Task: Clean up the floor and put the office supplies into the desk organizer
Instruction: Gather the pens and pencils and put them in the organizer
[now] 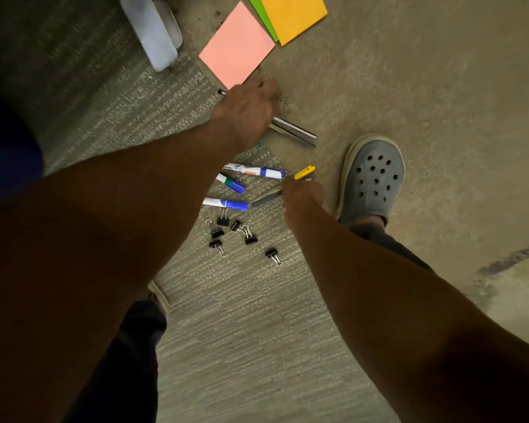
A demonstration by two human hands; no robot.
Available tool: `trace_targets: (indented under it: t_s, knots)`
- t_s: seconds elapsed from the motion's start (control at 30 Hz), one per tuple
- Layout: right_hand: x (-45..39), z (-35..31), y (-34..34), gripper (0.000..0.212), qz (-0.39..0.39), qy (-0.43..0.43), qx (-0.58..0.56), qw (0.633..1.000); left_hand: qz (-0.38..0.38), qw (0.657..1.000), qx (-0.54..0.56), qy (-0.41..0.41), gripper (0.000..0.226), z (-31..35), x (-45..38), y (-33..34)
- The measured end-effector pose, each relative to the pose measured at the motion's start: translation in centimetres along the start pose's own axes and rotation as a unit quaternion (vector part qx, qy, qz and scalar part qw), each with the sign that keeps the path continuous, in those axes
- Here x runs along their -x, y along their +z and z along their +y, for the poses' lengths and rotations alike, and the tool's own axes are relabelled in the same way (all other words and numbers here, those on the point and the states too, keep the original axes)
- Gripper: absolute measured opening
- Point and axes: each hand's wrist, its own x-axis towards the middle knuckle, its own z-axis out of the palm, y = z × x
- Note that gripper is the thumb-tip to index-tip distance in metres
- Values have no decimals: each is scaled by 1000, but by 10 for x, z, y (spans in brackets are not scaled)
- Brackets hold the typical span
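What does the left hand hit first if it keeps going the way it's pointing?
Probably the pink sticky pad: the left hand, over a metal ruler, points up-frame with fingertips at the pad's near corner. Height above the floor is unclear.

Single head-worn view, looking steeply down past both forearms, floor (379, 87) well below, shoe (371, 178) at right, wide-angle

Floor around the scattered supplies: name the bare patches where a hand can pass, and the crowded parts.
Free: bare floor right of the metal ruler and beyond the shoe; striped carpet below the binder clips. Crowded: the markers and clips between both forearms, and the strip from the pink pad to the ruler under the left hand.
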Motion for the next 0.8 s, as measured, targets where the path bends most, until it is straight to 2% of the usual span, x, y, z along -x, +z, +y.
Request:
trace_targets:
  t_s: [0.03, 0.17, 0.27, 0.33, 0.4, 0.47, 0.53, 0.6, 0.7, 0.8]
  knots:
    - [2, -4, 3, 15, 2, -3, 3, 1000, 1, 1000, 1, 5, 33, -3, -1, 2]
    - [9, -8, 6, 42, 34, -28, 65, 997, 7, 999, 44, 13, 33, -5, 1, 4]
    - [25, -15, -4, 41, 38, -83, 119, 989, 61, 982, 170, -63, 28, -3, 14, -10]
    - [40, -23, -13, 39, 44, -138, 153, 978, 89, 942, 291, -143, 21, -1, 32, -23]
    - [59, -28, -19, 44, 44, -186, 168, 967, 67, 869, 436, -224, 22, 0, 58, -40]
    - [86, -33, -23, 47, 32, -210, 185, 959, 25, 754, 590, -287, 25, -1, 94, -64]
    - [117, -38, -24, 45, 9, -221, 182, 958, 7, 645, 701, -305, 20, 0, 138, -89]
    - [155, -46, -26, 43, -19, -238, 176, 955, 15, 564, 764, -314, 14, 1, 186, -110]
    - [228, -64, -26, 30, -68, -267, 186, 943, 47, 476, 816, -324, 21, -6, 254, -135]
    - [301, -82, -25, 21, -113, -294, 161, 935, 79, 423, 841, -327, 25, -20, 323, -174]
